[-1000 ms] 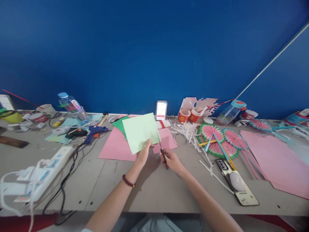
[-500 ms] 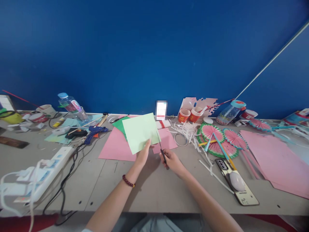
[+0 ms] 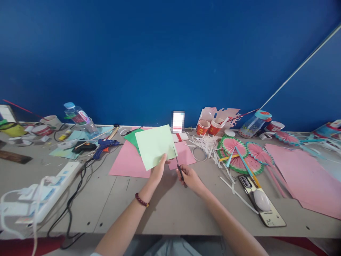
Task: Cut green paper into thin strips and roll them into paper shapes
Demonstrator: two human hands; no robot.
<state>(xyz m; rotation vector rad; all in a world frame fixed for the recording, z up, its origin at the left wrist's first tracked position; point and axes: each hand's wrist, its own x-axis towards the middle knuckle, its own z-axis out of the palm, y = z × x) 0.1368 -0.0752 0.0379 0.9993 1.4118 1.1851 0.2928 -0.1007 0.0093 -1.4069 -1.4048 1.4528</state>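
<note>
Pale-green paper [image 3: 154, 144] pinched in left hand [image 3: 159, 170], mostly ahead and leftward.

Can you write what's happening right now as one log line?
left hand: holds light green sheet | right hand: holds scissors at sheet's right edge | nearby: pink paper, watermelon-patterned fan

Both bare forearms [image 3: 229, 217] reach forward from the lower edge and angle inward. The left hand [image 3: 158, 171] pinches, its thumb [image 3: 164, 156] extended forward on top, other fingers mostly hidden. Just beside it, apart, the right hand [image 3: 192, 180] curls in a closed grip.
</note>
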